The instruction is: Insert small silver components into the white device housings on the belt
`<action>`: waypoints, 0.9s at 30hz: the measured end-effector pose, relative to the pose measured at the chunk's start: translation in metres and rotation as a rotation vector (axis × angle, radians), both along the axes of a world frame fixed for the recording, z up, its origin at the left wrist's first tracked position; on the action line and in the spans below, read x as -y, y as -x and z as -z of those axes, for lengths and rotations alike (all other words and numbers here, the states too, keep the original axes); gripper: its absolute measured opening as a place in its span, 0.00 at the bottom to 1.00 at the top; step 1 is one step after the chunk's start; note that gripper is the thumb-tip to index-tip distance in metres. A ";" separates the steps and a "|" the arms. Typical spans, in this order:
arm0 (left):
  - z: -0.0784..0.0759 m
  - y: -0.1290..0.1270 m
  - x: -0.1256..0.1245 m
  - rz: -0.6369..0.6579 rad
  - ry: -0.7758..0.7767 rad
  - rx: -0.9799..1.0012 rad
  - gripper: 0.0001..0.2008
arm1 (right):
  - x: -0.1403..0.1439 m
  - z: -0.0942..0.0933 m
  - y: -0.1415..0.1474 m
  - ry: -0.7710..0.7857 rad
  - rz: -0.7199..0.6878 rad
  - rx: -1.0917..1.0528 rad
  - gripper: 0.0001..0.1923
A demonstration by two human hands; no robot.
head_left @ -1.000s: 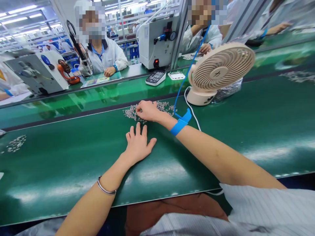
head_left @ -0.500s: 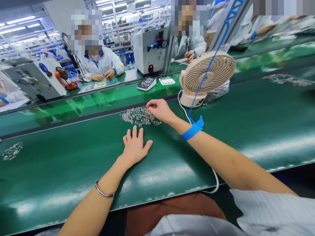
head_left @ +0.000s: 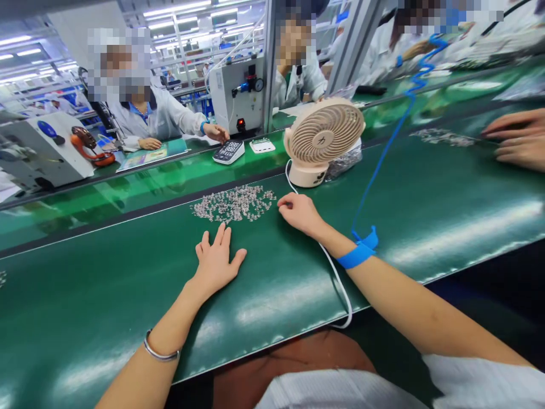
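A loose spread of many tiny metallic-looking parts [head_left: 234,204] lies on the green work surface [head_left: 281,278]. Just on the near side of this pile, my left hand [head_left: 217,258] rests palm down with its fingers apart, the fingertips close to the pile's edge. My right hand [head_left: 300,213] is curled with thumb and fingers pressed together, at the right of the pile and apart from it. Whether anything small sits in that pinch is hidden. A blue wrist strap [head_left: 357,255] with a coiled cord circles my right wrist.
A beige fan [head_left: 323,139] stands behind my right hand, its white cable [head_left: 340,284] running to the table's front edge. Across the green strip are a digital monitor [head_left: 229,151] and a white panel [head_left: 263,146]. A co-worker's hands [head_left: 519,139] are at the right beside another pile [head_left: 443,137].
My right hand has drawn back from the pile, toward the right and nearer me. The view has shifted. A co-worker across has reached to the monitor; other hands have appeared at the right.
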State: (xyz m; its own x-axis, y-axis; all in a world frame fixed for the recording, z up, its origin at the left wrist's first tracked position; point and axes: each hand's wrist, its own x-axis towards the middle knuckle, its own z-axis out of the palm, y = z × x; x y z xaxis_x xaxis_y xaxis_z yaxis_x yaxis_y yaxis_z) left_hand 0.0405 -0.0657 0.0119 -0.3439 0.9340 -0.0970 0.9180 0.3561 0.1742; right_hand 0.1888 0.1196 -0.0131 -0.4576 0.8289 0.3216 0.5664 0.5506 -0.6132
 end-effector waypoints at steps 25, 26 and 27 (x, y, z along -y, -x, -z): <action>0.003 0.003 -0.001 0.016 -0.019 -0.127 0.27 | 0.001 -0.015 0.019 0.096 0.044 0.196 0.21; 0.004 0.003 -0.002 0.011 -0.018 -0.136 0.27 | 0.001 -0.015 0.020 0.085 0.053 0.205 0.20; 0.006 0.005 -0.003 0.009 -0.016 -0.142 0.28 | 0.000 -0.015 0.021 0.073 0.062 0.215 0.19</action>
State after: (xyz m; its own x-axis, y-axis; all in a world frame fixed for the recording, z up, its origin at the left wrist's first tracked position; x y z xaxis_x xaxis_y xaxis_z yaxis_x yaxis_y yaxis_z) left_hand 0.0355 -0.0630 0.0058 -0.3449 0.9380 -0.0333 0.9369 0.3462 0.0480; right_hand 0.1674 0.1192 0.0020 -0.4563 0.8752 0.1608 0.7197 0.4692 -0.5117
